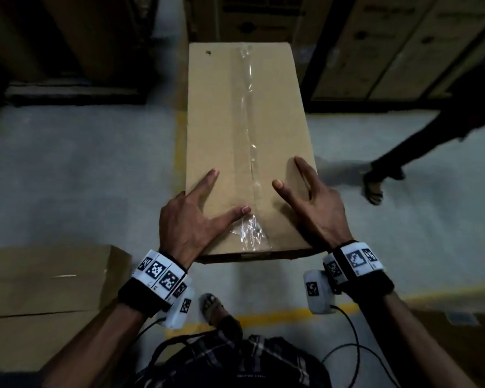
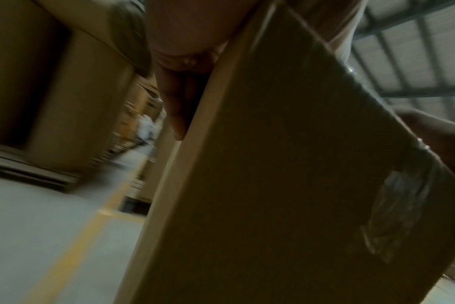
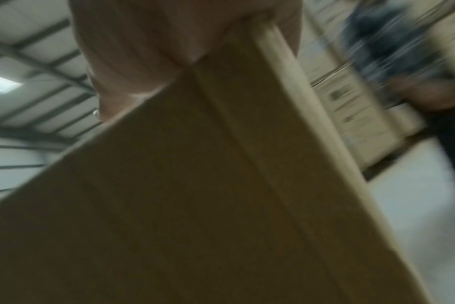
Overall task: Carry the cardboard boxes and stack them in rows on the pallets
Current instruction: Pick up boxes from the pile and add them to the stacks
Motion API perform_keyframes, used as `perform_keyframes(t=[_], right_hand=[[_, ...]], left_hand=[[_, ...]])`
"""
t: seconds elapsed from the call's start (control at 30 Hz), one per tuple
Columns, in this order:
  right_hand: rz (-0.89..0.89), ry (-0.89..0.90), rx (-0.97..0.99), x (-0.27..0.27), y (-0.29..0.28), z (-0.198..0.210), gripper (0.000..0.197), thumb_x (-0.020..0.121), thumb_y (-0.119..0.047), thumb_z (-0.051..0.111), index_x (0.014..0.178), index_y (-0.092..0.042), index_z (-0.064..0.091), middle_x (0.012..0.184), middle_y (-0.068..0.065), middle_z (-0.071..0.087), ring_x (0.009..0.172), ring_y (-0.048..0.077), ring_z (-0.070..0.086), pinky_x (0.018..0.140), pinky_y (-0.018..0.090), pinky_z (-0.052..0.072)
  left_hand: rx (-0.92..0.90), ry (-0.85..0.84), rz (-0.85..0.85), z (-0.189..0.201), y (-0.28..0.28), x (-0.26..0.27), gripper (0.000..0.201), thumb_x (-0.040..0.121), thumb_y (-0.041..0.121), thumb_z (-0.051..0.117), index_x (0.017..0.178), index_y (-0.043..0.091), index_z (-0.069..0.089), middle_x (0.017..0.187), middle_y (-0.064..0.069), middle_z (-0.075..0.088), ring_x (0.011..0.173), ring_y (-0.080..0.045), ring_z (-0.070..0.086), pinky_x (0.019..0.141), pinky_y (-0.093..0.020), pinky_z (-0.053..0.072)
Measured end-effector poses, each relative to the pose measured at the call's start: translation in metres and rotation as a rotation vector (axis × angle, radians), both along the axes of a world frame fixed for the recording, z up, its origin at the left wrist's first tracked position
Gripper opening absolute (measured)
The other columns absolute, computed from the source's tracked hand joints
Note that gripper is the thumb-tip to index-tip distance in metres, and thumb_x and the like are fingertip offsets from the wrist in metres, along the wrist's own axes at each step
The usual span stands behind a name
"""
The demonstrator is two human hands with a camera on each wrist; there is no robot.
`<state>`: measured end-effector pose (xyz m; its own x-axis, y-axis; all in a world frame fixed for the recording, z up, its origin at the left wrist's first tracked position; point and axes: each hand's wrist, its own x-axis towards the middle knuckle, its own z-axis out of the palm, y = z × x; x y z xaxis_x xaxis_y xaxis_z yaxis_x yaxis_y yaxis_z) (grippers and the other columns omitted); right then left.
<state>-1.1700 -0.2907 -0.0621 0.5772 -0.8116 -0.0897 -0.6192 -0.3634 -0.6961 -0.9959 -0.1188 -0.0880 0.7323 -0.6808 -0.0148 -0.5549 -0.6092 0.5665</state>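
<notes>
No wording can be read anywhere in these views. Dark print on the stacked cartons (image 1: pixel 420 46) at the back is too blurred to make out, and the wristbands (image 1: pixel 163 275) carry only black-and-white coded squares.

Dim warehouse, grey concrete floor (image 1: pixel 67 169), yellow floor line (image 1: pixel 275 316), metal-framed roof (image 3: pixel 34 86)
</notes>
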Motion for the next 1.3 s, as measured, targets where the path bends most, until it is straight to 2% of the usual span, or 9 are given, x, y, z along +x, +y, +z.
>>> perform_keyframes(t=[0.17, 0.4, 0.5, 0.6, 0.73, 0.87, 1.0, 1.1, 1.3], right_hand=[[0.149, -0.01, 0.0, 0.117, -0.029, 0.006, 0.094, 0.073, -0.099, 0.038, 0.154, -0.053, 0.028, 0.152, 0.002, 0.053, 0.133, 0.028, 0.054, 0.115, 0.047, 0.041], [0.395, 0.006, -0.003, 0.288, -0.063, 0.0, 0.088, 0.077, -0.098, 0.034, 0.153, -0.057, 0.025, 0.146, 0.003, 0.057, 0.126, 0.029, 0.057, 0.109, 0.044, 0.042], [0.498, -0.001, -0.01, 0.375, -0.08, -0.007, 0.089, 0.076, -0.099, 0.031, 0.154, -0.056, 0.025, 0.145, 0.004, 0.059, 0.125, 0.03, 0.057, 0.106, 0.043, 0.042], [0.606, -0.021, 0.005, 0.461, -0.099, -0.012, 0.088, 0.077, -0.098, 0.033, 0.154, -0.055, 0.026, 0.147, 0.002, 0.058, 0.129, 0.031, 0.056, 0.109, 0.042, 0.04], [0.746, -0.052, 0.022, 0.573, -0.126, 0.0, 0.088, 0.078, -0.095, 0.038, 0.154, -0.05, 0.031, 0.149, -0.003, 0.056, 0.133, 0.026, 0.054, 0.111, 0.039, 0.038], [0.909, -0.066, -0.001, 0.687, -0.135, 0.007, 0.094, 0.076, -0.097, 0.038, 0.156, -0.048, 0.03, 0.146, 0.0, 0.058, 0.13, 0.024, 0.056, 0.112, 0.041, 0.042], [1.051, -0.054, 0.007, 0.782, -0.118, 0.008, 0.096, 0.071, -0.1, 0.036, 0.154, -0.052, 0.03, 0.145, -0.001, 0.059, 0.13, 0.026, 0.056, 0.113, 0.045, 0.042], [1.139, -0.046, 0.003, 0.852, -0.095, 0.007, 0.098, 0.069, -0.101, 0.034, 0.154, -0.052, 0.03, 0.147, -0.003, 0.057, 0.134, 0.024, 0.053, 0.113, 0.041, 0.039], [1.315, -0.032, -0.059, 1.009, -0.019, 0.003, 0.097, 0.071, -0.099, 0.033, 0.155, -0.05, 0.03, 0.149, -0.002, 0.055, 0.133, 0.024, 0.051, 0.107, 0.036, 0.036]], left_hand=[[-0.027, 0.014, 0.145, 0.01, -0.006, 0.088, 0.104, 0.063, 0.098, 0.055, 0.153, 0.051, 0.035, 0.132, -0.005, 0.068, 0.118, -0.026, 0.064, 0.103, -0.036, 0.048], [-0.029, 0.021, 0.36, 0.01, -0.009, 0.207, 0.105, 0.063, 0.101, 0.05, 0.154, 0.052, 0.032, 0.138, -0.006, 0.065, 0.123, -0.027, 0.062, 0.109, -0.041, 0.047], [-0.02, 0.033, 0.463, 0.008, -0.017, 0.27, 0.105, 0.063, 0.099, 0.051, 0.154, 0.051, 0.033, 0.14, -0.004, 0.064, 0.126, -0.025, 0.06, 0.109, -0.036, 0.043], [-0.013, 0.011, 0.551, 0.006, -0.031, 0.334, 0.106, 0.063, 0.101, 0.048, 0.155, 0.05, 0.032, 0.145, 0.0, 0.06, 0.13, -0.023, 0.058, 0.11, -0.035, 0.041], [-0.003, 0.031, 0.716, 0.01, -0.05, 0.412, 0.109, 0.059, 0.106, 0.045, 0.154, 0.056, 0.025, 0.146, 0.001, 0.059, 0.132, -0.024, 0.056, 0.114, -0.04, 0.042], [-0.021, 0.043, 0.895, 0.019, -0.063, 0.484, 0.108, 0.06, 0.102, 0.053, 0.154, 0.056, 0.027, 0.144, -0.001, 0.061, 0.131, -0.027, 0.056, 0.113, -0.038, 0.042], [-0.042, 0.041, 1.036, 0.021, -0.056, 0.541, 0.106, 0.061, 0.101, 0.053, 0.153, 0.057, 0.026, 0.144, -0.001, 0.061, 0.13, -0.026, 0.057, 0.113, -0.04, 0.044], [-0.094, 0.035, 1.145, 0.011, -0.038, 0.593, 0.105, 0.058, 0.103, 0.054, 0.15, 0.062, 0.025, 0.135, -0.002, 0.066, 0.121, -0.025, 0.062, 0.107, -0.043, 0.05], [-0.167, 0.029, 1.311, -0.008, 0.021, 0.718, 0.102, 0.055, 0.103, 0.056, 0.146, 0.066, 0.029, 0.12, 0.003, 0.072, 0.111, -0.016, 0.067, 0.102, -0.037, 0.053]])
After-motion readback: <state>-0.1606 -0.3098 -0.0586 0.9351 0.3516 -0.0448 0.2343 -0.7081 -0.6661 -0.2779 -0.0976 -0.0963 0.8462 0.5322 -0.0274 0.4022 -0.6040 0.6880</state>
